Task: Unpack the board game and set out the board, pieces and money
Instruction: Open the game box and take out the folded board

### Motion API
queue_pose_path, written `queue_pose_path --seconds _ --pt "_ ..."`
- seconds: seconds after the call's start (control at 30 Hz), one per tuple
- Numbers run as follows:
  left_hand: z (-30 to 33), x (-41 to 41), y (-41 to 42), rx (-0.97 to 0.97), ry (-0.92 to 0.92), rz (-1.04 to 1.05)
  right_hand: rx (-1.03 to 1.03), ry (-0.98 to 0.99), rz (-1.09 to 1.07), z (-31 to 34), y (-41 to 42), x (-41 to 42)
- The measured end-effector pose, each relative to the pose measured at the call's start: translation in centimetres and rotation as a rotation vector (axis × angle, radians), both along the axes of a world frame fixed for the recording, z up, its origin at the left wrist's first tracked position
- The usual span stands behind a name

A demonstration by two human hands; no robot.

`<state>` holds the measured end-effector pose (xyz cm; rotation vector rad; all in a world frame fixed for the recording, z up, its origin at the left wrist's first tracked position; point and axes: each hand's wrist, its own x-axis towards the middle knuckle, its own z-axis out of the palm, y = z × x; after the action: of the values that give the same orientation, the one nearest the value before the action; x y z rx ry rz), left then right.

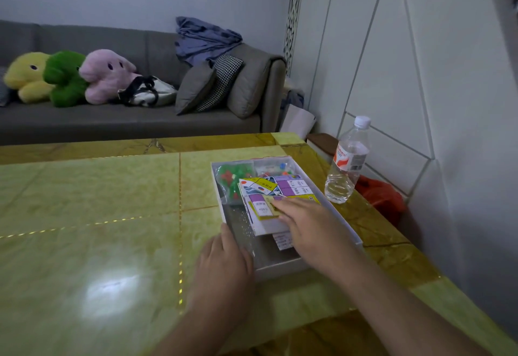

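Observation:
An open white game box [340, 214] sits on the right side of the table. Inside it lies a folded game board [280, 187] printed in purple, yellow and white. A clear bag of green and red pieces [231, 180] fills the box's far left corner. A second bag of small coloured pieces [276, 169] lies at the far end. My right hand [311, 229] reaches into the box, fingers spread on the folded board. My left hand [224, 266] rests against the box's near left side, thumb along the wall. Papers [281, 239] show under the board.
A clear plastic water bottle [346, 163] stands just right of the box near the table's right edge. A red bag [381, 195] lies beyond that edge by the wall. The yellow-green glossy table [98, 215] stretches left. A grey sofa [140, 120] with plush toys is behind.

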<state>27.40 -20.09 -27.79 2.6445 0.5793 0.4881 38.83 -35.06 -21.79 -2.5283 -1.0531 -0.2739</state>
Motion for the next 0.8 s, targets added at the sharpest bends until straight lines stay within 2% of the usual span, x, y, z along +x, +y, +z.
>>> queue_pose_path --seconds 0.2,0.27,0.33,0.5,0.6,0.67,0.8 --pt "0.9 0.9 0.4 -0.142 0.014 -0.03 0.272 -0.332 -0.185 2.4 0.0 0.5" --pt "1.6 0.5 0.8 -0.216 -0.003 -0.031 0.381 -0.383 -0.174 4.1 0.1 0.1" --pt "2.3 -0.3 1.6 -0.327 -0.1 -0.01 0.49 -0.424 -0.133 5.9 0.2 -0.4" --pt "7.5 -4.2 4.8 -0.528 -0.452 0.028 0.672 -0.416 -0.002 11.3 1.7 -4.1" --pt "12.0 -7.8 6.7 -0.748 -0.571 -0.089 0.779 -0.35 0.1 14.2 4.1 -6.9" --pt "14.6 -10.4 7.8 -0.827 -0.591 -0.189 0.848 -0.287 0.158 15.7 6.3 -8.5" --pt "17.1 -14.7 10.5 -0.792 -0.528 -0.234 0.842 -0.235 0.192 17.5 11.1 -10.6"
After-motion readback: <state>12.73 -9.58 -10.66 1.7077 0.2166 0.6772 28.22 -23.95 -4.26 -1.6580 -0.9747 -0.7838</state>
